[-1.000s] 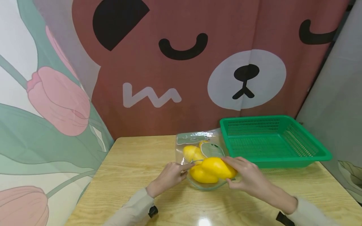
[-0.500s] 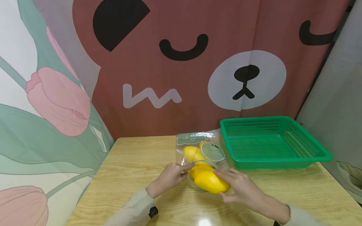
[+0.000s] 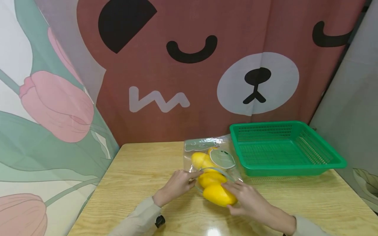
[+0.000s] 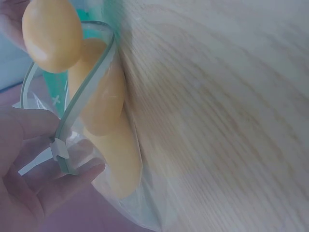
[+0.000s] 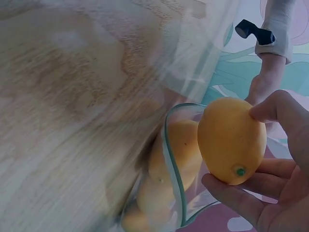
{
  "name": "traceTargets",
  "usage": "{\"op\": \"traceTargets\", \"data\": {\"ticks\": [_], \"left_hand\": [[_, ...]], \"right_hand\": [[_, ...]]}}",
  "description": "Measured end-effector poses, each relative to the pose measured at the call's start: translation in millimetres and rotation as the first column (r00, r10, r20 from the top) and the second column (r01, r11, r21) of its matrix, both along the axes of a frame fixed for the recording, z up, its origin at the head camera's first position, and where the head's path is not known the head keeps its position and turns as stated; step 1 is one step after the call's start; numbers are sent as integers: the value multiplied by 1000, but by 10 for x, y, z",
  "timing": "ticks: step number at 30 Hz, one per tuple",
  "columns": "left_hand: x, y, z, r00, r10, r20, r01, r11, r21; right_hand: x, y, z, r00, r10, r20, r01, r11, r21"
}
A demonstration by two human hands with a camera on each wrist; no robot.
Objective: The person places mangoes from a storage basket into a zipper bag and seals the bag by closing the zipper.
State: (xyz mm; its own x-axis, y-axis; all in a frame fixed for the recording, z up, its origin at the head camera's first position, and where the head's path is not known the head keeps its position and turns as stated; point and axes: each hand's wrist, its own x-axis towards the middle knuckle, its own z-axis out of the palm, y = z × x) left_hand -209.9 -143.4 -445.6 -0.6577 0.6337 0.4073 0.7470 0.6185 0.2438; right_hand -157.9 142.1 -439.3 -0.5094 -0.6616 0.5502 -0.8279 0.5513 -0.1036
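A clear zip bag [image 3: 189, 164] with a pale green print lies on the table, its mouth facing me and spread apart. Several yellow mangoes [image 4: 118, 159] are inside it. With thumb and fingers my left hand [image 3: 176, 184] pinches the left edge of the mouth, by the white slider [image 4: 60, 149]. My right hand [image 3: 249, 201] grips another yellow mango [image 3: 218, 194] by its right end, just at the front of the mouth. The right wrist view shows a small green stem spot [image 5: 240, 171] on this mango. Whether it touches the mangoes behind it I cannot tell.
A green plastic basket [image 3: 292, 167] stands at the back right, close to the bag. The wooden table [image 3: 141, 164] ends at a curtain [image 3: 165, 127] with a bear's face on it. A flowered cloth [image 3: 59, 164] hangs on the left.
My right hand has brought the mango toward me and a little to the left, from over the bag's mouth to its front. My left hand keeps its place on the edge.
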Motion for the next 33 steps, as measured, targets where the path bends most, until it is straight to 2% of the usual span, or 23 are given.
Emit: {"op": "traceTargets", "data": {"ticks": [5,10,18,25,33], "left_hand": [[-1,-2,-8,1000,-5,-17,5,1000,3],[3,-12,-2,1000,-4,7,4,1000,7],[15,-27,-12,999,-26,-23,26,999,25],[20,-14,-1,999,-21,-26,22,1000,20],[37,-10,41,1000,-14,25,13,1000,5]], "right_hand": [[-1,-24,-26,999,-15,38,15,1000,8],[3,-68,-45,997,-20,77,19,1000,11],[-47,-125,-72,998,-29,61,29,1000,-4],[-107,-193,-96,998,-24,66,23,1000,16],[-164,-262,-95,993,-71,94,68,997,30]]}}
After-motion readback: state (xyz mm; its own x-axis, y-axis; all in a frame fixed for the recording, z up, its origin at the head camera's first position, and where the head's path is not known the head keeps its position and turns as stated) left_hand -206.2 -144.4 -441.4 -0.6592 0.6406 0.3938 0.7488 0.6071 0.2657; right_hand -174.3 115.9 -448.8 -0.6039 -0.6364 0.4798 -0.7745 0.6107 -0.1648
